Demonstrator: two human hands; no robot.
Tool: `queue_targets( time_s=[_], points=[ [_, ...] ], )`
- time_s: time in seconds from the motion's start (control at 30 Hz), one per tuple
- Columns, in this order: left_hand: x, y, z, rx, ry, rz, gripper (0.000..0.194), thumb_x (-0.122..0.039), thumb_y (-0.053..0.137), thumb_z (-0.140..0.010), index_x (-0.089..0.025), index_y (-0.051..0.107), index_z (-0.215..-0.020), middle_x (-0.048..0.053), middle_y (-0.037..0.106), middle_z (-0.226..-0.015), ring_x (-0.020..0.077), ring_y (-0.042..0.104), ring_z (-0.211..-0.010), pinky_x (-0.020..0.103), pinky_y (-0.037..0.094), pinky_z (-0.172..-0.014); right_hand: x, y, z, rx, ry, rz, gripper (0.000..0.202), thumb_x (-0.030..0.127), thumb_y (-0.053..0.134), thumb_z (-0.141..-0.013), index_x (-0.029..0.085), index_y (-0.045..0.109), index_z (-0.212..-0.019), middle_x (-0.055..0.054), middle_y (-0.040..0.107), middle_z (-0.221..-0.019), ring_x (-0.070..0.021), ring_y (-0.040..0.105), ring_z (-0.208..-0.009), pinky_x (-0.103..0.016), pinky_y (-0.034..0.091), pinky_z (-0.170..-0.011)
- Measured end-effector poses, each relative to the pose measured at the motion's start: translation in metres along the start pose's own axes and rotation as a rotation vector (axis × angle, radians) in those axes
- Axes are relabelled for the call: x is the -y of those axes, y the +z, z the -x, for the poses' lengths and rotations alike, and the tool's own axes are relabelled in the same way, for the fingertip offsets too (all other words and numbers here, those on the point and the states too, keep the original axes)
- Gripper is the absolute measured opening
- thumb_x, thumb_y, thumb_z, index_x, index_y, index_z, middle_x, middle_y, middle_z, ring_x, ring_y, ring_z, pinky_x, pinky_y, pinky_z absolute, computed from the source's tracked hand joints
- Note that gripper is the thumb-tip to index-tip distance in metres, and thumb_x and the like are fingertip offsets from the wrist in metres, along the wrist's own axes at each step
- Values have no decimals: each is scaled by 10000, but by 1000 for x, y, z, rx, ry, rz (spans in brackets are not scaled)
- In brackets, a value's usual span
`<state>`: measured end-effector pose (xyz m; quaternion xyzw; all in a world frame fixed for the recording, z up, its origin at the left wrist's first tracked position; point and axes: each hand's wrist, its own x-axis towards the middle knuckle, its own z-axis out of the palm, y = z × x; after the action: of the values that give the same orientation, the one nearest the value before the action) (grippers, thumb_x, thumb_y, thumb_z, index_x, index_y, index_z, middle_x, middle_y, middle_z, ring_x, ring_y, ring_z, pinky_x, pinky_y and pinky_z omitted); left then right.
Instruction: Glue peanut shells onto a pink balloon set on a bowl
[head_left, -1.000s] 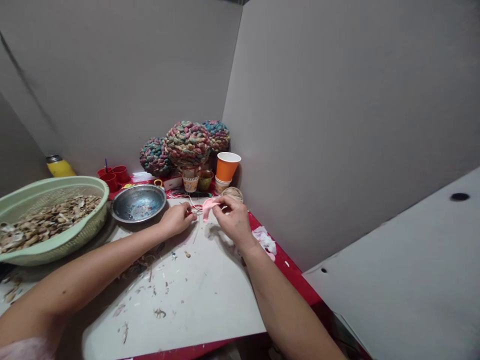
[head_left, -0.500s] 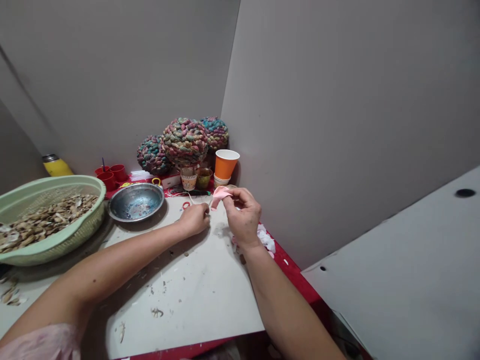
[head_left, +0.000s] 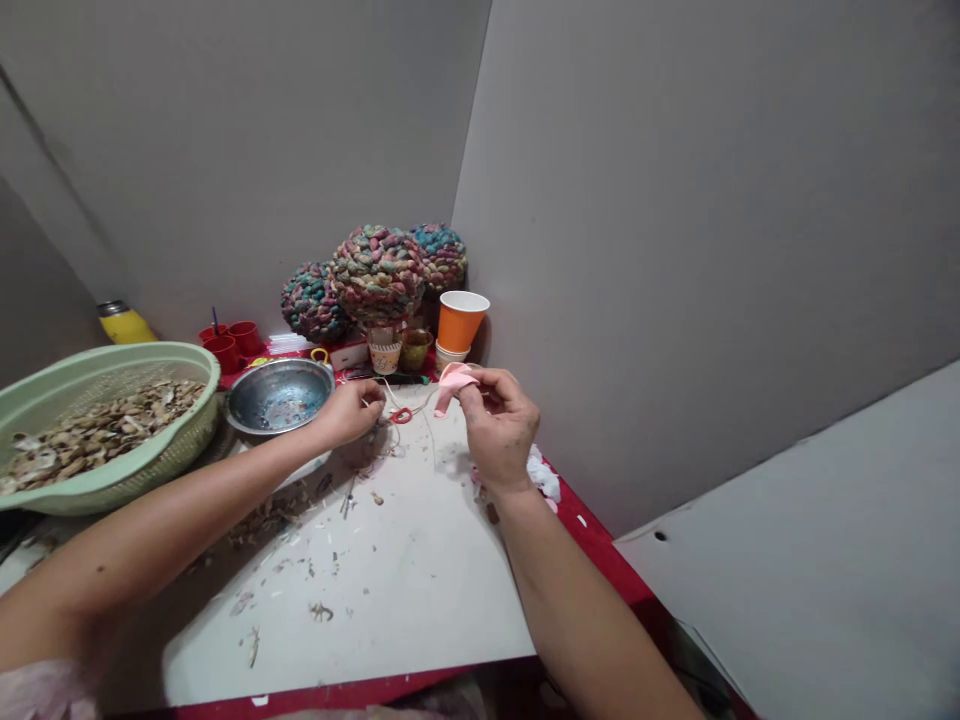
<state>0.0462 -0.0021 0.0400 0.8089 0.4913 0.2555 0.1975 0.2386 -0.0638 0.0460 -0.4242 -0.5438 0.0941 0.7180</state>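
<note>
My right hand (head_left: 502,425) is closed, pinching a folded pink piece (head_left: 456,378) of thin, paper-like or cloth-like material above the board. To its left, my left hand (head_left: 351,410) has its fingers curled together, and whatever lies between the fingertips is too small to make out. Thin pale string (head_left: 412,408) runs in loose curves between the two hands, close to the pink piece. A red loop (head_left: 401,415), perhaps a scissor handle, lies on the white board (head_left: 420,560) just right of my left hand.
A green basket (head_left: 184,440) of peanut shells stands at left, beside a metal bowl (head_left: 244,400). Behind are red cups (head_left: 244,337), a yellow bottle (head_left: 127,325), multicoloured shell-covered balls (head_left: 379,270) and an orange paper cup (head_left: 461,322). White scraps (head_left: 544,475) lie at right; shell bits litter the board.
My left hand has moved left, away from the pink piece, and more string and the red loop now show between the hands. My right hand still holds the pink piece. The view has shifted slightly.
</note>
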Motion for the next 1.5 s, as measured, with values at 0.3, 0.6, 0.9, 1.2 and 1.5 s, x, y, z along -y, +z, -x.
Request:
queue_targets(
  time_s=[0.3,0.6,0.9,1.2,1.5],
  points=[
    [-5,8,47,132,107,-190,167,-262,585,-821,-165,706,-882,110,706,-900,259,625,-851,332,456,-753,2,3,3,64,-6,24,80,218,574,-814,196,651,-812,-28,656,-818,-168,606,-714,-279,498,-612],
    [-10,19,63,243,207,-182,162,-132,552,-824,-191,699,-856,81,692,-894,231,627,-856,303,461,-775,-7,6,3,93,83,-20,88,255,586,-814,195,650,-826,-45,674,-844,-178,612,-735,-295,503,-641],
    [-7,3,97,171,184,-39,122,-108,499,-830,-187,591,-835,36,647,-801,179,584,-745,273,438,-690,-12,18,12,367,378,-271,175,369,559,-835,216,525,-913,-3,648,-743,-169,633,-638,-281,515,-586],
    [-20,1,100,-174,167,335,64,-232,539,-854,-199,541,-799,7,589,-778,151,564,-739,278,456,-729,-11,37,43,714,372,-196,115,339,420,-936,233,464,-933,37,623,-650,-140,589,-538,-238,475,-547],
    [-20,12,85,35,-197,735,225,-374,612,-801,-164,565,-868,-28,561,-645,109,507,-540,239,415,-543,-14,35,37,543,341,-150,134,366,420,-899,242,469,-908,88,419,-542,-115,359,-422,-214,290,-434]
  ],
)
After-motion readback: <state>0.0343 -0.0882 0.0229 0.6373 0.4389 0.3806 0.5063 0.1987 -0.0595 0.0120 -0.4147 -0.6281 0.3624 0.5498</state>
